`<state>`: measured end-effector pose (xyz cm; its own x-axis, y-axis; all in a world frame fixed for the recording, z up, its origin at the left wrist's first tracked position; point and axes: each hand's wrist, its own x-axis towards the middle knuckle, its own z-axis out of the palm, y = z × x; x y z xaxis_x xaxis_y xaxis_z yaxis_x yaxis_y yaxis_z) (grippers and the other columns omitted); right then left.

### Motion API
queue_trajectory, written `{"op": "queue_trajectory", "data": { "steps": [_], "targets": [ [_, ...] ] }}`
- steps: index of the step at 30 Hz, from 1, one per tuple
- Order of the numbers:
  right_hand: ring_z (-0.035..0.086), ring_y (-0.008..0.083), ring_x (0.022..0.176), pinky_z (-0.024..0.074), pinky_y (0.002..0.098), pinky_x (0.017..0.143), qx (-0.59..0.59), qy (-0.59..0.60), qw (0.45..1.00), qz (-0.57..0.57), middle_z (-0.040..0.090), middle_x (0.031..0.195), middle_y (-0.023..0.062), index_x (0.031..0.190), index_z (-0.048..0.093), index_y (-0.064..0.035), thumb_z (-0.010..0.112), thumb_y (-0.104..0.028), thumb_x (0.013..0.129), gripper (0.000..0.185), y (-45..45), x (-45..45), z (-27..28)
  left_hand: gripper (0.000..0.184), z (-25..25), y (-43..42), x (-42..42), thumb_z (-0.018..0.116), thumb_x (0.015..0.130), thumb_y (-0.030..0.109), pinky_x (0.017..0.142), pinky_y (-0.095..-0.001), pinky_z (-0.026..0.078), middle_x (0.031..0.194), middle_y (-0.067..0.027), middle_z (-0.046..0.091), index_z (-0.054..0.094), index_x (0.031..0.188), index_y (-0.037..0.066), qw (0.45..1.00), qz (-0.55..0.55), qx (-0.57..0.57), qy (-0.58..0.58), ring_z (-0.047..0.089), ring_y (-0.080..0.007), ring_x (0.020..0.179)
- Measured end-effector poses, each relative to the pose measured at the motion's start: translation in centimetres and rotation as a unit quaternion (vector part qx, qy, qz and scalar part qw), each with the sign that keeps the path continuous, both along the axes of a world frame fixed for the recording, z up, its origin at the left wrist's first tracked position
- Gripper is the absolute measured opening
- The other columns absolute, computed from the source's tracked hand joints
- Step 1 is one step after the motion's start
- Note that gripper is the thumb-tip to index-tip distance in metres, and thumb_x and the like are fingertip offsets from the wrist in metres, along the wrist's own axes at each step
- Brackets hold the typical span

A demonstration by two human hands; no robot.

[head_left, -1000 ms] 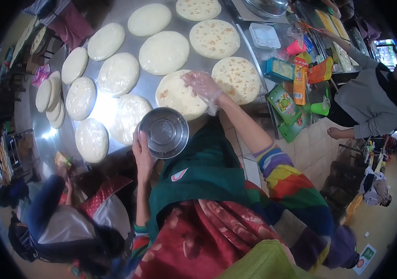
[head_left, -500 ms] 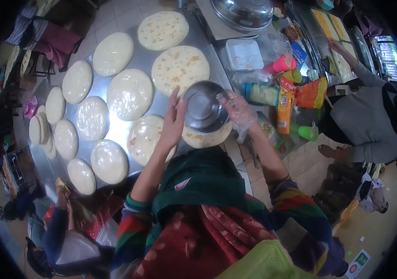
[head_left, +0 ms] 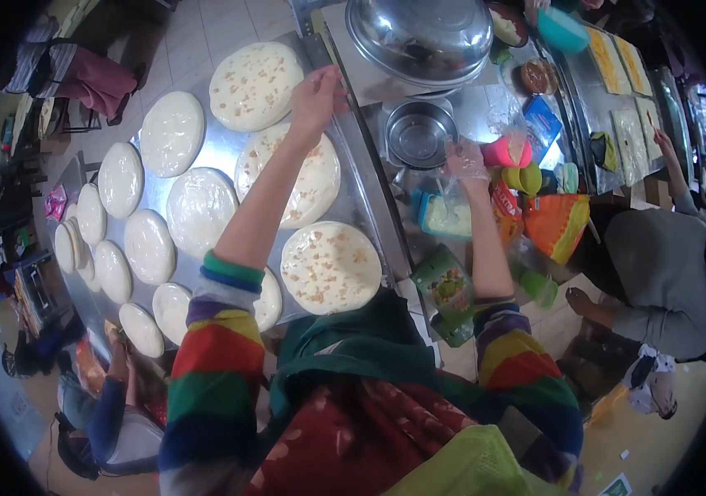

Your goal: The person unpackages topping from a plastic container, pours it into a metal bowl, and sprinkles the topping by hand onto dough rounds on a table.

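Note:
My right hand (head_left: 466, 161), in a thin clear plastic glove, is at the near right rim of a round metal bowl (head_left: 422, 136), with its fingers on the rim. The bowl is on the side surface, over a pale plastic container. My left hand (head_left: 320, 97) is by the far right edge of the metal table, fingers bent and apart, with nothing seen in it. Beside it is a flat round dough (head_left: 255, 87) dotted with brown bits. Two more topped rounds, a middle one (head_left: 303, 178) and a near one (head_left: 331, 267), lie towards me.
Several plain glossy dough rounds (head_left: 173, 134) cover the left of the metal table (head_left: 148, 285). A large domed metal lid (head_left: 419, 37) stands at the back. A pink cup (head_left: 508, 151), a blue-lidded tub (head_left: 444, 217) and packets crowd the right. A person in grey (head_left: 659, 273) is at the right.
The bowl has moved from over the dough to the side surface on the right, with my right hand. My left hand has left the bowl and moved farther out. The view has shifted.

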<state>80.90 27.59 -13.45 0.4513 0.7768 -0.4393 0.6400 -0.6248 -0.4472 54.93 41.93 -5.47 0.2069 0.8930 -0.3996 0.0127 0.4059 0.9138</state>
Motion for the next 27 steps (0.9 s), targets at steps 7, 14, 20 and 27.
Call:
{"op": "queue_trajectory", "data": {
  "steps": [7,14,20,27],
  "targets": [
    [0.062,0.0311,0.092,0.0472,0.0382,0.08,0.224,-0.11,0.965,0.075,0.06,0.109,0.0177,0.118,0.055,-0.0067,0.043,-0.035,0.091,0.041,2.1,-0.4,7.1,0.032,-1.9,5.7,3.7,0.05,0.091,0.023,0.065,-0.0296,0.053,0.103,-0.0084,0.056,0.05,0.116,0.002,0.999,0.043,0.011,0.019,0.058,-0.0174,0.085],
    [0.061,0.0126,0.062,0.0485,0.0263,0.058,0.316,-0.039,0.947,0.03,0.061,0.104,0.015,0.122,0.051,-0.0044,0.049,-0.025,0.09,0.038,5.7,1.5,5.5,0.025,-2.2,8.8,4.9,0.053,0.089,0.018,0.056,-0.0303,0.056,0.092,-0.0099,0.058,0.053,0.102,-0.003,0.991,0.069,0.05,0.099,0.061,-0.0191,0.074],
    [0.061,0.0128,0.064,0.049,0.0249,0.057,0.326,-0.036,0.944,0.022,0.058,0.108,0.0152,0.124,0.047,0.0021,0.049,-0.017,0.09,0.039,7.8,2.0,4.8,0.021,-1.6,10.3,3.6,0.057,0.081,0.017,0.058,-0.0307,0.054,0.076,-0.0105,0.063,0.059,0.087,-0.003,0.951,0.026,0.164,0.262,0.065,-0.0194,0.066],
    [0.056,0.0132,0.058,0.0479,0.0267,0.055,0.383,0.22,0.889,-0.124,0.058,0.093,0.0139,0.124,0.048,-0.0004,0.055,-0.021,0.087,0.042,10.4,1.0,6.1,0.025,-1.1,11.6,2.9,0.057,0.074,0.025,0.076,-0.0342,0.049,0.065,-0.0091,0.065,0.062,0.083,0.003,0.924,-0.006,0.171,0.341,0.065,-0.0248,0.075]
  ]
}}
